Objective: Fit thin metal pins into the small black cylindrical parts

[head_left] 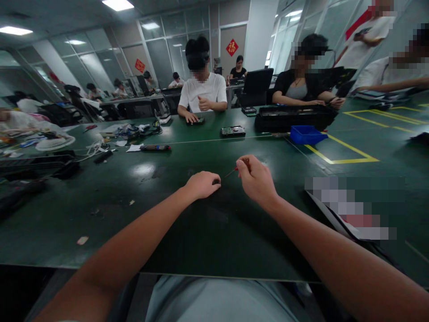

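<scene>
On the green tabletop (pixel 187 232), my left hand (pixel 203 184) is curled around a small dark object (pixel 216 181), mostly hidden by the fingers, whose kind I cannot make out. Just to the right, my right hand (pixel 256 179) grips a thin screwdriver (pixel 230 172) with a red handle. Its slim metal shaft slants down and left toward the left hand's fingertips, and a gap seems to remain between the tip and the dark object. Most of the screwdriver's handle is covered by my fingers.
A hard drive (pixel 233 131) lies ahead, near a blue tray (pixel 307 134) and a long black housing (pixel 296 118). A dark tool (pixel 155 147) and tangled cables (pixel 95 150) lie left. Papers (pixel 348 210) are at right. Across sits a person (pixel 203 91) with one hand on a device.
</scene>
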`<state>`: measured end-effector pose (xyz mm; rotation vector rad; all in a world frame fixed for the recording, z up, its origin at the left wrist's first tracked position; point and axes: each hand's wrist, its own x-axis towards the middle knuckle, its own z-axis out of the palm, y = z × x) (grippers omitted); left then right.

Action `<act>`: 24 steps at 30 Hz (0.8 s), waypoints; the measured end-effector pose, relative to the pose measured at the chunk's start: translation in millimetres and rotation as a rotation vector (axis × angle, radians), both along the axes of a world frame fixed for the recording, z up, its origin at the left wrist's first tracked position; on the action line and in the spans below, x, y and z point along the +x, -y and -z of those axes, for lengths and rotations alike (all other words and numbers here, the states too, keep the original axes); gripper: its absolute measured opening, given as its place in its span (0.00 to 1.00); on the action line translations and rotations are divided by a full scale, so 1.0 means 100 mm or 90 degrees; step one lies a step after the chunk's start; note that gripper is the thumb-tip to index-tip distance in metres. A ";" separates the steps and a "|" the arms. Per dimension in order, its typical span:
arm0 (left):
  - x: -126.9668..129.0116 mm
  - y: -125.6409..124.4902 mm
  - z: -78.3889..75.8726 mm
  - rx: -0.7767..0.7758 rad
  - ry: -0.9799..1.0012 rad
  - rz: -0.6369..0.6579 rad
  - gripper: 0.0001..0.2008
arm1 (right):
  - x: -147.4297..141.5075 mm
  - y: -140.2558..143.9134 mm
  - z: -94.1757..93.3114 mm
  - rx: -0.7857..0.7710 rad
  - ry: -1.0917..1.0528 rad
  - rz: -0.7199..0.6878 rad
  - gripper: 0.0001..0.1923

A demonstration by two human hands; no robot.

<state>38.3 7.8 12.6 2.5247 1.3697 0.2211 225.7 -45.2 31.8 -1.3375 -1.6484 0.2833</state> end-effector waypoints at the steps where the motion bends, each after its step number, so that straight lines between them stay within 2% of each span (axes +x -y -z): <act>1: -0.02 -0.01 -0.02 -0.016 0.023 -0.002 0.11 | 0.00 0.00 0.00 0.000 -0.001 -0.001 0.12; 4: -0.13 -0.07 -0.07 -0.127 0.153 -0.034 0.10 | 0.00 0.00 0.00 0.001 -0.005 -0.007 0.12; 8: -0.40 -0.15 -0.15 -0.343 0.419 -0.169 0.12 | 0.01 0.00 0.01 -0.006 -0.005 -0.014 0.13; 13: -0.99 -0.22 -0.26 -0.447 0.736 -0.319 0.12 | 0.01 0.01 0.00 -0.018 -0.008 -0.012 0.14; 18: -1.72 -0.17 -0.37 -0.453 0.938 -0.431 0.07 | 0.01 0.01 0.00 -0.014 -0.014 -0.019 0.15; 24: -2.46 0.04 -0.49 -0.274 0.994 -0.604 0.07 | 0.01 0.00 0.01 -0.025 -0.014 -0.021 0.15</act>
